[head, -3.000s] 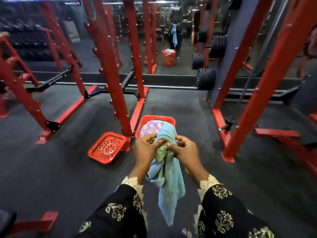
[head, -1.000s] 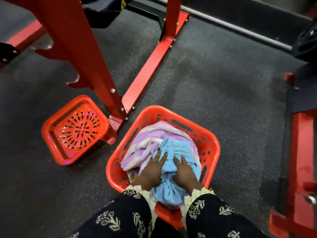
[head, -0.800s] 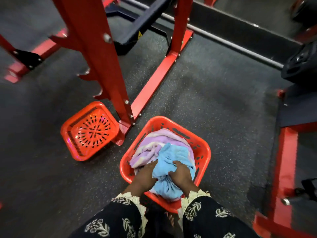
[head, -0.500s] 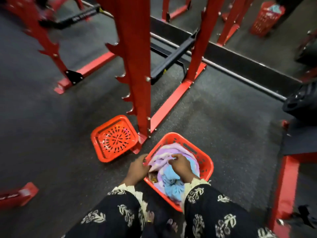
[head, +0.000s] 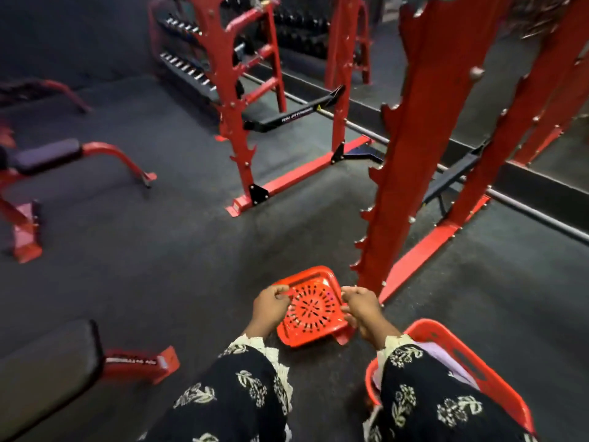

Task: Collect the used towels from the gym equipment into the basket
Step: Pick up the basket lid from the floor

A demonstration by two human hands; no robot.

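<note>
Both hands have left the towels and gone to the lid (head: 310,309), which half a second ago lay untouched on the floor (head: 159,250) beside the rack post (head: 411,161). Left hand (head: 271,303) pinches the lid's left edge between thumb and curled fingers; right hand (head: 361,306) is closed round its right edge, fingers tucked under. Whether the lid is already clear of the floor cannot be told. Basket (head: 497,386) stands at the lower right, just beside the right sleeve (head: 424,393), which hides most of it; a strip of lilac towel (head: 430,350) shows inside, below the rim. From the lid, the basket lies to the right and nearer the person, so the right hand is the closer one. Judged step: carrying the lid across to close the basket. The lid's perforated face is turned upward and one corner points away from the person; it would need squaring to the basket's rim.
</note>
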